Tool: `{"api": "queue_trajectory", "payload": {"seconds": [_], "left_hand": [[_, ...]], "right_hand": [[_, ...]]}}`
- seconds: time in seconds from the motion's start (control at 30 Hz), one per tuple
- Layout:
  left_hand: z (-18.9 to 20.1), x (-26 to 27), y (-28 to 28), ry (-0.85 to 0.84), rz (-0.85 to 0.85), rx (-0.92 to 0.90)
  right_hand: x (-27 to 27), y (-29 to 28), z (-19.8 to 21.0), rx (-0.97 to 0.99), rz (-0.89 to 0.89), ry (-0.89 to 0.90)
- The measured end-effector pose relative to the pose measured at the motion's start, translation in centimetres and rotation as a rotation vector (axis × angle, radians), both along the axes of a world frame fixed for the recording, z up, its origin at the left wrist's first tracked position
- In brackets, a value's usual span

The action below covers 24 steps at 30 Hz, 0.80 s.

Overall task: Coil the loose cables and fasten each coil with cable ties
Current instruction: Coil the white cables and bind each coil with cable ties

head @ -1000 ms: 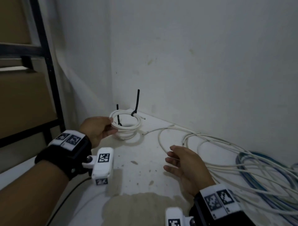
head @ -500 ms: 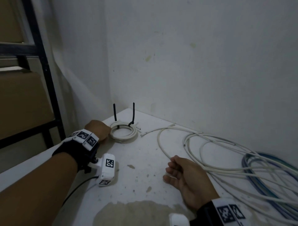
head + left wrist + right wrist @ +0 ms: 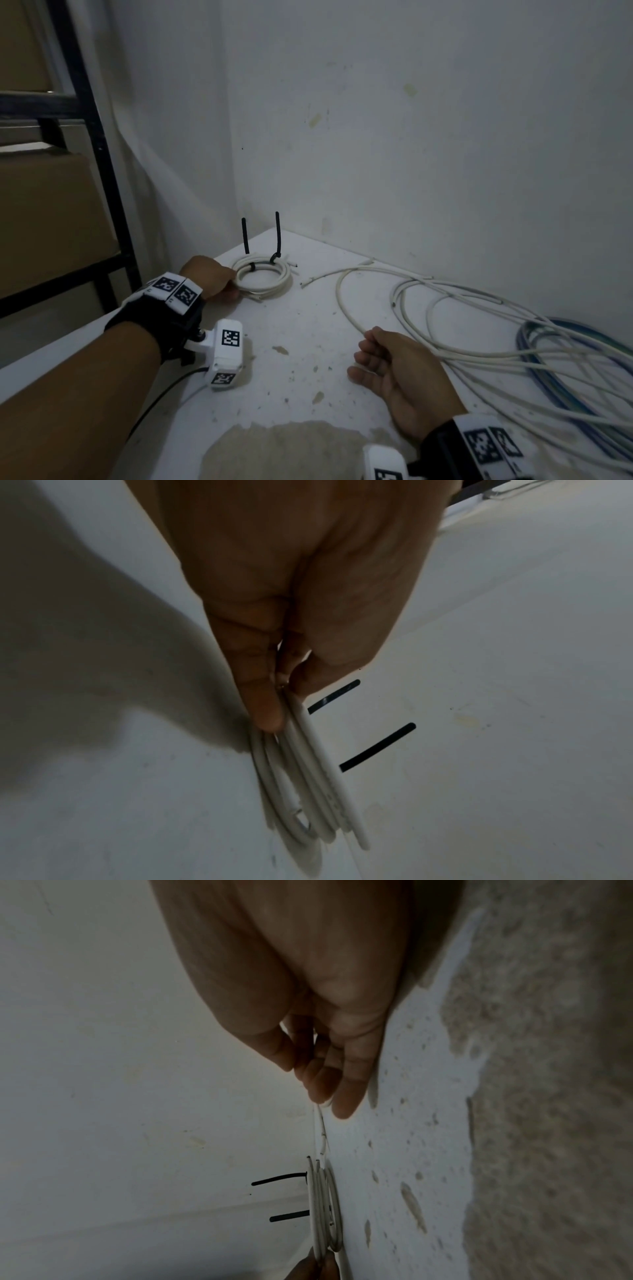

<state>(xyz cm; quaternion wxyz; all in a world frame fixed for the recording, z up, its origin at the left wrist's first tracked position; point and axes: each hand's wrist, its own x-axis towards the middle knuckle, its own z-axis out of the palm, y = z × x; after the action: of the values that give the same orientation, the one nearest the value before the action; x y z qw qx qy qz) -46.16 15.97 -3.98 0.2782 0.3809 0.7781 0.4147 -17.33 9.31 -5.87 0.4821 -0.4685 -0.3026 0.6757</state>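
Coil (image 3: 263,278) lying flat, pinched by left hand (image 3: 209,281); right hand (image 3: 399,371) resting relaxed, holding nothing. Risking springy loose cables (image 3: 445,329) tangling during winding.

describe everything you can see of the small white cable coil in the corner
The small white cable coil is a few round loops of thin white cable with a plastic-looking sheath, lying flat on the white table near the wall corner. Two black cable ties bind its far side, tails pointing up. Loose cut ends poke out. The left hand holds its near-left edge between thumb and fingers.
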Motion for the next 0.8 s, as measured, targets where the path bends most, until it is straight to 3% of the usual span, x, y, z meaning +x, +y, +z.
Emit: {"api": "queue_trajectory", "payload": {"seconds": [0.47, 0.6, 0.8], "left_hand": [[-0.7, 0.5, -0.2, -0.173, 0.038, 0.093], [0.3, 0.9, -1.4, -0.361, 0.142, 0.123], [2.0, 3.0, -5.5, -0.264, 0.177, 0.332]], "right_hand": [[0.0, 0.1, -0.2, -0.012, -0.015, 0.027], [0.1, 0.0, -0.1, -0.028, -0.022, 0.050], [1.1, -0.8, 1.2, -0.126, -0.001, 0.162]]}}
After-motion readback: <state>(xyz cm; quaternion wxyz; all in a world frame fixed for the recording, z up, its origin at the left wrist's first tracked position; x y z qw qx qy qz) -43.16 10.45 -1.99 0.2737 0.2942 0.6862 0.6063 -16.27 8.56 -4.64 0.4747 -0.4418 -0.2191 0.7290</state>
